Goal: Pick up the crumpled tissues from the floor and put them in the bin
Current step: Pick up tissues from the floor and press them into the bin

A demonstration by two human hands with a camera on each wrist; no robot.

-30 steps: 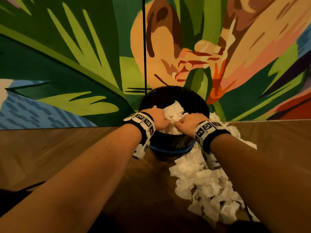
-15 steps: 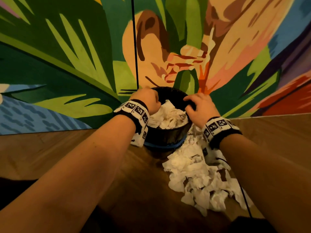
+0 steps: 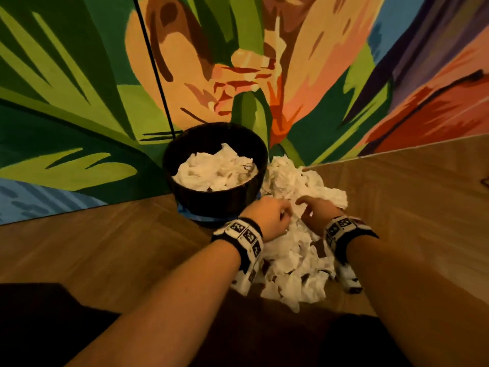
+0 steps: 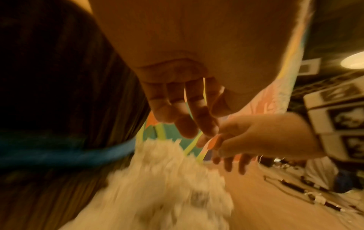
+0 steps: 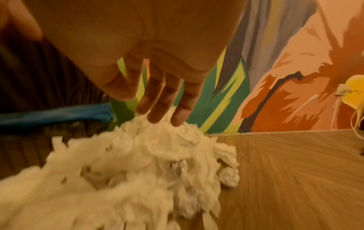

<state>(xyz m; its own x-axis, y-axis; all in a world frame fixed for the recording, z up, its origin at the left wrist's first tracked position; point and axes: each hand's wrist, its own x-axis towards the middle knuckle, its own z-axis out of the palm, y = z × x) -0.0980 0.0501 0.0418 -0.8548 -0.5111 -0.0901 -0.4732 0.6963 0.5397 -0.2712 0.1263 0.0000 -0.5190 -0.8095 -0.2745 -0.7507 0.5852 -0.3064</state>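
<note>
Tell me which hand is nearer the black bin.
Left. The left hand sits just right of the black bin, close to its lower wall, over the tissue pile. The right hand is farther right, on the pile's far side.

Both hands (image 3: 291, 215) low, fingers loosely spread

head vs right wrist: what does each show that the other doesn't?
Head only: the bin from above, its inside holding tissues, plus both forearms and the left hand.

Right wrist only: the underside of the right hand, fingers extended and loose with their tips at the top of the heap, nothing gripped; a yellow object on the wall at the far right.

Both: the tissue pile on the wooden floor beside the bin, the bin's blue base band and the painted mural.
</note>
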